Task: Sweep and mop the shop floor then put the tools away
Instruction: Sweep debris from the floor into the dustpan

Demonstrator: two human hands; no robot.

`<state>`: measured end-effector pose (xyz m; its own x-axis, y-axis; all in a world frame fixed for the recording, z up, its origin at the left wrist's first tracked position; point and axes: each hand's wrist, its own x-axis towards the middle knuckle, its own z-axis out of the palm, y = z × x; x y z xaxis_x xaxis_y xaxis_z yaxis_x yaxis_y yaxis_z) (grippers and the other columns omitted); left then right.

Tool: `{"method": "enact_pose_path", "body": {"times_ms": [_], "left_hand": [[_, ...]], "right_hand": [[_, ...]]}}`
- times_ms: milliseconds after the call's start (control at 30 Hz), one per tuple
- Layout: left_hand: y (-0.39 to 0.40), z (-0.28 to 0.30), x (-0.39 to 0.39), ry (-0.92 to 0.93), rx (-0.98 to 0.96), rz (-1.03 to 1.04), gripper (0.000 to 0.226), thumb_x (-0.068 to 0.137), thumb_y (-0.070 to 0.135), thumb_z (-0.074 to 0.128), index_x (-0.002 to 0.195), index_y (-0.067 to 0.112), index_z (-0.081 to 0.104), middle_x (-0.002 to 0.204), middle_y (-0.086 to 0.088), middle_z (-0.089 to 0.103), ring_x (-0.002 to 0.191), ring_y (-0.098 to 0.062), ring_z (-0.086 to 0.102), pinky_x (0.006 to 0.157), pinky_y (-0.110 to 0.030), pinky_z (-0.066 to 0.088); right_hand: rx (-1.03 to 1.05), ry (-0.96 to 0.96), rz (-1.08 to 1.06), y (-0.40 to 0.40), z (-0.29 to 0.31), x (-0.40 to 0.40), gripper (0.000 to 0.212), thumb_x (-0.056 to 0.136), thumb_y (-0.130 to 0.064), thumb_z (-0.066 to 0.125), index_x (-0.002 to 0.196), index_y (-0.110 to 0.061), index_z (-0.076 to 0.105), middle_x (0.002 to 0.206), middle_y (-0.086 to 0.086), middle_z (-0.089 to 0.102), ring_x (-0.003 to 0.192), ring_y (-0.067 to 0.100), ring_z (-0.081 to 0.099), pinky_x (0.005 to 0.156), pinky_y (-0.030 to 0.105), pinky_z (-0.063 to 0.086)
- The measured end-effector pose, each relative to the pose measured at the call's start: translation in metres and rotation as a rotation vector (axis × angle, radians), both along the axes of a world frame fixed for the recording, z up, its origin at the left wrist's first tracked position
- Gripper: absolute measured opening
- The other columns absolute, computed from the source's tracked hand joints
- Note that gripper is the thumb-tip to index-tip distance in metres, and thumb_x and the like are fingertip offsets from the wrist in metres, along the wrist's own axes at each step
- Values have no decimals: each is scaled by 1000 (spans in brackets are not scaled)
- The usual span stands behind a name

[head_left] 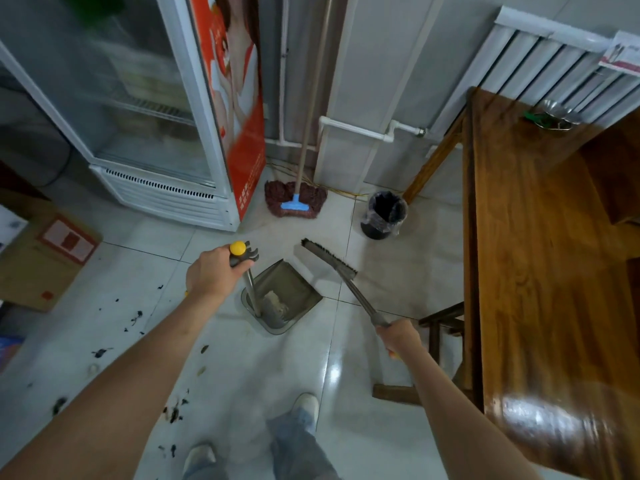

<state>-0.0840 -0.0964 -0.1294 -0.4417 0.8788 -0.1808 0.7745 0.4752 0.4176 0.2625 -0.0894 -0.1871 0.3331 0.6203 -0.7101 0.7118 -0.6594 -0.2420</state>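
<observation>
My left hand [210, 271] grips the yellow-capped top of a long-handled grey dustpan [282, 297], which stands on the white tiled floor with some pale dirt inside. My right hand [398, 336] grips the handle of a broom whose dark brush head [327, 258] hangs just right of the pan, above the floor. A mop with a dark red head and blue clamp [294, 202] leans upright in the corner behind. Dark scraps of debris [135, 318] lie scattered over the tiles at the left and near my feet.
A glass-door fridge [145, 116] with a red side panel stands at the left. A black-lined bin [384, 214] sits by the wall. A wooden table [547, 271] and stool fill the right. Cardboard boxes [45, 258] rest at the far left.
</observation>
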Motion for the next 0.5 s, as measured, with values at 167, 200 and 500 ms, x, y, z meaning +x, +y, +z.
{"method": "enact_pose_path", "body": {"times_ms": [167,200,500], "left_hand": [[-53,4,-46,-3,7,-6,38,82,51,65,93,15,66,87,-11,69,86,-33,63,63,-30,42],[-65,4,-54,-10,5,-9,38,82,51,65,93,15,66,86,-11,68,86,-33,63,64,-31,43],[-162,9,-129,-1,10,23,41,80,54,66,91,14,66,87,-10,69,87,-33,63,66,-32,45]], "right_hand": [[-14,2,1,-56,3,-54,32,90,-35,58,81,-4,60,62,6,59,48,17,57,50,22,44],[-13,0,-3,-67,3,-65,32,89,-35,59,85,-4,62,63,5,59,49,16,57,48,22,43],[-26,19,-47,-148,4,-142,34,92,-35,57,77,-5,52,62,4,54,37,14,50,29,12,29]]}}
